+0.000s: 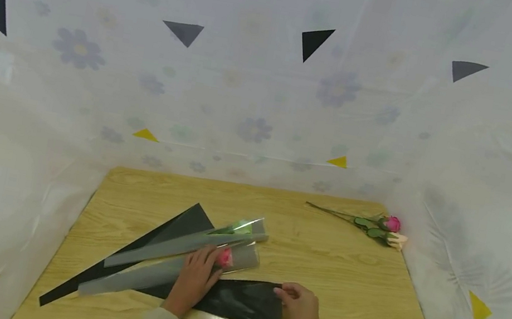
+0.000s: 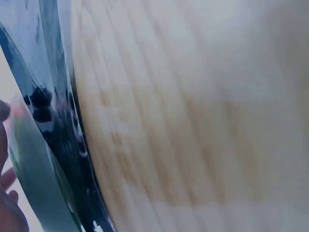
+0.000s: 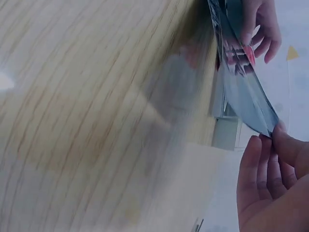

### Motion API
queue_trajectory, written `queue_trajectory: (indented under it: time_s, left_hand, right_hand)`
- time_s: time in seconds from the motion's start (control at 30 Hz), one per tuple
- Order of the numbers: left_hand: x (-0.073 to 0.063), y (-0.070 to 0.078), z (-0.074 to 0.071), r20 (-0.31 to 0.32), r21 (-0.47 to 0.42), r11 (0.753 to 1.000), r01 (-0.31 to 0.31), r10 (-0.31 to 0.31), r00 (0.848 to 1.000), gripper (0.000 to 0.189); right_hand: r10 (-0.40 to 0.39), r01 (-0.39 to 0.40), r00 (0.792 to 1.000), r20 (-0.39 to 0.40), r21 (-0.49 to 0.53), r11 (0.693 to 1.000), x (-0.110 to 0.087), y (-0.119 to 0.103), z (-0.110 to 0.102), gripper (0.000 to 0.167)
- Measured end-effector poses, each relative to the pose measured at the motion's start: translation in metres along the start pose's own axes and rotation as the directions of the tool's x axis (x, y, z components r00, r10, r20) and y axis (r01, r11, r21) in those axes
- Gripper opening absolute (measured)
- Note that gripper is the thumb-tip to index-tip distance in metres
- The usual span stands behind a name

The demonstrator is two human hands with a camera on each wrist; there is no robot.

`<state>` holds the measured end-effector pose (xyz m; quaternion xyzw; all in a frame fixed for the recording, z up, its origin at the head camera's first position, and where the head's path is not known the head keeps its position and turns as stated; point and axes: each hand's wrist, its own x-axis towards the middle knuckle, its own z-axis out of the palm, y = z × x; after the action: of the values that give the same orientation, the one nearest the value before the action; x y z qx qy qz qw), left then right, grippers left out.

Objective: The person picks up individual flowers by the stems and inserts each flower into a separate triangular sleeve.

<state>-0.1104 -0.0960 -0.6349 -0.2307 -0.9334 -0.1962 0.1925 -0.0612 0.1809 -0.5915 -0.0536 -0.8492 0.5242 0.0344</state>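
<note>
My left hand [image 1: 197, 276] lies across a clear sleeve holding a pink rose [image 1: 226, 258], its fingers spread on the film just left of the bloom. With thumb and fingertips, my right hand [image 1: 304, 311] pinches the upper corner at the wide end of a black flower sleeve [image 1: 242, 301]. In the right wrist view, the right hand [image 3: 273, 183] holds that edge raised, and the shiny sleeve [image 3: 246, 96] stretches toward the left hand [image 3: 261, 29]. The narrow part of this black sleeve passes under the left hand and the wrapped rose.
Above the wrapped pink rose lies another clear sleeve [image 1: 180, 248] with green leaves inside. Under it is a second black sleeve [image 1: 187, 221]. Two loose roses, one pink [image 1: 392, 223] and one cream [image 1: 396, 240], lie at the back right of the wooden table [image 1: 334, 268].
</note>
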Motion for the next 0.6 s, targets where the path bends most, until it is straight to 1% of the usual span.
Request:
queue_trajectory:
  time_s: [0.07,0.17,0.23,0.33,0.47,0.53,0.6]
  left_hand:
    - [-0.001,0.006,-0.002,0.026,-0.012,0.999,-0.039,0.039,0.999,0.056]
    - [0.001,0.021,-0.007,0.084,-0.062,0.992,-0.107,0.112,0.99,0.058]
    - [0.002,0.033,-0.01,0.127,-0.104,0.986,-0.13,0.143,0.982,0.064]
    - [0.004,0.046,-0.01,0.151,-0.149,0.974,-0.168,0.191,0.97,0.08]
    - [0.001,0.055,-0.003,0.193,-0.136,0.973,-0.185,0.209,0.959,0.102]
    - [-0.002,0.058,0.002,0.215,-0.129,0.976,-0.178,0.203,0.955,0.111]
    - [-0.005,0.059,0.006,0.223,-0.109,0.979,-0.175,0.195,0.955,0.116]
  right_hand:
    - [-0.006,0.006,1.0,-0.013,0.008,1.0,0.0,0.0,-0.001,0.021]
    - [-0.018,0.019,1.0,-0.025,0.037,0.999,0.001,-0.003,-0.005,0.017]
    - [-0.032,0.034,0.999,-0.03,0.056,0.998,0.001,-0.005,-0.007,0.015]
    - [-0.071,0.072,0.997,-0.032,0.055,0.996,0.0,-0.009,-0.008,0.014]
    - [-0.129,0.129,0.992,-0.006,0.026,0.991,-0.003,-0.014,-0.012,0.013]
    - [-0.141,0.14,0.99,0.007,0.022,0.99,-0.004,-0.018,-0.014,0.011]
    - [-0.138,0.137,0.99,0.014,0.021,0.99,-0.006,-0.022,-0.017,0.01]
